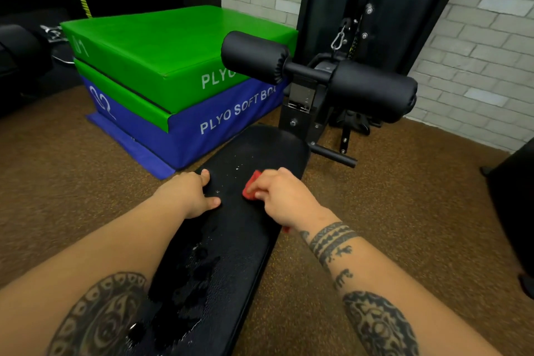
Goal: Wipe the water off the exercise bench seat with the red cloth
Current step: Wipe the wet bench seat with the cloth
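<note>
Right hand (284, 196) clenched around red cloth (250, 188) for wiping; left hand (192, 192) released, flat, apparently steadying bench seat (231, 254).

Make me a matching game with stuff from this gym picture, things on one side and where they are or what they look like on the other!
Things:
1. red cloth
2. left hand
3. top plyo box
4. bench seat

Descriptions:
A. green, stacked on a blue box
B. black, with water on it
C. bunched under the right hand
D. resting bare on the seat's left edge

Pairs: 1-C, 2-D, 3-A, 4-B
</note>
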Tool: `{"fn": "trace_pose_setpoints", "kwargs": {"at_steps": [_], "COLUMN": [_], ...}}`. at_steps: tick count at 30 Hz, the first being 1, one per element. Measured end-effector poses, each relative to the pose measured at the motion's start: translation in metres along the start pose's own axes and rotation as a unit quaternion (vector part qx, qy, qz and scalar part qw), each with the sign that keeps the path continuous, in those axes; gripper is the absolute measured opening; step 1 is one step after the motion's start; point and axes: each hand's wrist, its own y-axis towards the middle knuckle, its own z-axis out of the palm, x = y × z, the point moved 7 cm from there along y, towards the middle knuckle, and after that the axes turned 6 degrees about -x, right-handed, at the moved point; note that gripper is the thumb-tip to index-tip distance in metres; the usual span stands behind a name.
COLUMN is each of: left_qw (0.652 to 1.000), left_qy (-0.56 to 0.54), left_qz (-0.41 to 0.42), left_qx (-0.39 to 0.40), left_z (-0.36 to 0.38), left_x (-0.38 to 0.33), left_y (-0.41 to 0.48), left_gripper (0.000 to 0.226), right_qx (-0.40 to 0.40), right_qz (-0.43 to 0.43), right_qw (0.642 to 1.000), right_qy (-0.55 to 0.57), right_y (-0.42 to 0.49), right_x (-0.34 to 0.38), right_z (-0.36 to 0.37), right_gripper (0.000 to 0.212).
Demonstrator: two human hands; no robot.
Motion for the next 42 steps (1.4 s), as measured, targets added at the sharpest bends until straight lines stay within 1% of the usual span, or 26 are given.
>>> {"fn": "trace_pose_setpoints", "kwargs": {"at_steps": [2, 5, 7, 9, 11, 14, 19, 20, 23, 25, 26, 27, 28, 29, 30, 31, 32, 33, 34, 35, 36, 37, 38, 40, 41, 42], "left_qw": [1.000, 1.000, 1.000, 1.000, 1.000, 0.999, 0.998, 0.997, 0.992, 0.986, 0.978, 0.962, 0.938, 0.904, 0.856, 0.790, 0.727, 0.693, 0.691, 0.699, 0.712, 0.711, 0.705, 0.712, 0.736, 0.774], "left_qy": [-0.001, -0.004, -0.009, -0.016, -0.024, -0.031, -0.059, -0.072, -0.108, -0.124, -0.135, -0.168, -0.242, -0.349, -0.482, -0.607, -0.681, -0.709, -0.711, -0.708, -0.698, -0.697, -0.698, -0.676, -0.641, -0.585], "left_qz": [-0.001, -0.002, -0.002, -0.006, -0.009, -0.014, -0.021, -0.027, -0.048, -0.051, -0.035, -0.012, 0.001, -0.006, -0.029, -0.053, -0.081, -0.089, -0.080, -0.072, -0.071, -0.076, -0.078, -0.089, -0.093, -0.092], "left_qx": [0.003, 0.007, 0.005, 0.002, -0.002, 0.001, -0.005, -0.010, -0.043, -0.102, -0.155, -0.213, -0.250, -0.246, -0.185, -0.076, 0.034, 0.093, 0.100, 0.067, 0.007, -0.052, -0.095, -0.166, -0.200, -0.225], "left_z": [-0.001, 0.000, 0.000, -0.001, -0.001, 0.000, -0.001, 0.001, 0.002, -0.005, -0.011, -0.019, -0.027, -0.032, -0.028, -0.021, -0.012, -0.009, -0.011, -0.015, -0.022, -0.029, -0.034, -0.041, -0.043, -0.045], "left_x": [0.000, -0.001, -0.002, -0.001, -0.001, 0.000, 0.001, 0.003, 0.007, 0.002, -0.004, -0.012, -0.019, -0.025, -0.033, -0.045, -0.059, -0.067, -0.068, -0.064, -0.053, -0.041, -0.027, 0.002, 0.017, 0.030], "left_y": [-0.001, -0.002, -0.003, -0.005, -0.006, -0.006, -0.007, -0.008, -0.015, -0.026, -0.031, -0.038, -0.046, -0.054, -0.058, -0.061, -0.064, -0.066, -0.064, -0.058, -0.053, -0.049, -0.042, -0.030, -0.023, -0.015], "left_gripper": [0.085, 0.085, 0.084, 0.084, 0.084, 0.084, 0.085, 0.086, 0.088, 0.076, 0.064, 0.050, 0.039, 0.030, 0.026, 0.028, 0.033, 0.038, 0.041, 0.041, 0.038, 0.032, 0.024, 0.015, 0.019, 0.027], "right_qx": [0.048, 0.078, 0.033, -0.072, -0.122, -0.061, 0.019, 0.007, -0.098, -0.158, -0.183, -0.210, -0.236, -0.251, -0.254, -0.247, -0.225, -0.190, -0.146, -0.104, -0.073, -0.069, -0.095, -0.196, -0.221, -0.213], "right_qz": [0.005, 0.090, 0.159, 0.210, 0.210, 0.172, 0.270, 0.290, 0.317, 0.314, 0.313, 0.321, 0.338, 0.361, 0.376, 0.375, 0.361, 0.341, 0.314, 0.284, 0.261, 0.251, 0.251, 0.263, 0.272, 0.283], "right_qw": [0.999, 0.992, 0.985, 0.974, 0.967, 0.982, 0.960, 0.953, 0.933, 0.915, 0.902, 0.879, 0.835, 0.771, 0.694, 0.629, 0.588, 0.575, 0.578, 0.596, 0.617, 0.647, 0.690, 0.808, 0.858, 0.891], "right_qy": [0.007, 0.042, 0.051, 0.056, 0.072, 0.037, 0.075, 0.087, 0.140, 0.200, 0.235, 0.284, 0.364, 0.462, 0.558, 0.634, 0.688, 0.719, 0.739, 0.744, 0.738, 0.717, 0.672, 0.490, 0.377, 0.285], "right_y": [-0.014, -0.032, -0.037, -0.040, -0.044, -0.054, -0.089, -0.094, -0.097, -0.090, -0.085, -0.081, -0.077, -0.073, -0.068, -0.062, -0.056, -0.049, -0.044, -0.041, -0.037, -0.034, -0.032, -0.029, -0.028, -0.028], "right_x": [-0.004, -0.019, -0.033, -0.045, -0.042, -0.024, -0.032, -0.035, -0.037, -0.033, -0.030, -0.027, -0.024, -0.019, -0.011, 0.000, 0.013, 0.028, 0.046, 0.060, 0.069, 0.070, 0.061, 0.025, 0.006, -0.010], "right_z": [-0.005, -0.017, -0.029, -0.039, -0.035, -0.011, -0.019, -0.024, -0.043, -0.052, -0.053, -0.052, -0.047, -0.040, -0.031, -0.022, -0.016, -0.011, -0.010, -0.010, -0.010, -0.012, -0.016, -0.028, -0.031, -0.029], "right_gripper": [0.024, 0.023, 0.023, 0.021, 0.023, 0.030, 0.023, 0.022, 0.020, 0.019, 0.018, 0.018, 0.017, 0.017, 0.017, 0.019, 0.025, 0.036, 0.046, 0.055, 0.061, 0.063, 0.057, 0.034, 0.027, 0.028]}}
